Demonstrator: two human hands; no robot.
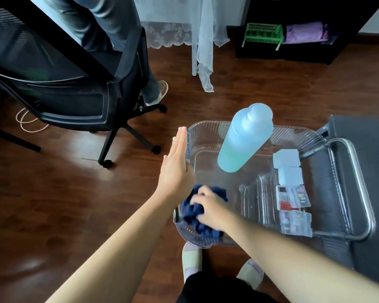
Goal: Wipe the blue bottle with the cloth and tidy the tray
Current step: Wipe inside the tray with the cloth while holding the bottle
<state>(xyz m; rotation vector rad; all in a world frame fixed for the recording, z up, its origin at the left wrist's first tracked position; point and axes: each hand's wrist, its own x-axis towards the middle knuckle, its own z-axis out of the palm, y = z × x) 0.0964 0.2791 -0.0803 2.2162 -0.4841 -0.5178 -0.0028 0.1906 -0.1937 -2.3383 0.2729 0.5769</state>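
A tall pale blue bottle stands upright in the far part of a clear plastic tray. In the tray's near left corner lies a crumpled dark blue cloth, and my right hand is closed on it. My left hand is flat with fingers straight and together, held edge-on against the tray's left wall, holding nothing. Along the tray's right side lie two white boxes and small clear cases.
The tray rests on a metal-framed cart beside a dark surface. A black office chair and another person's legs stand at the left back. My slippered feet are on the wooden floor below the tray.
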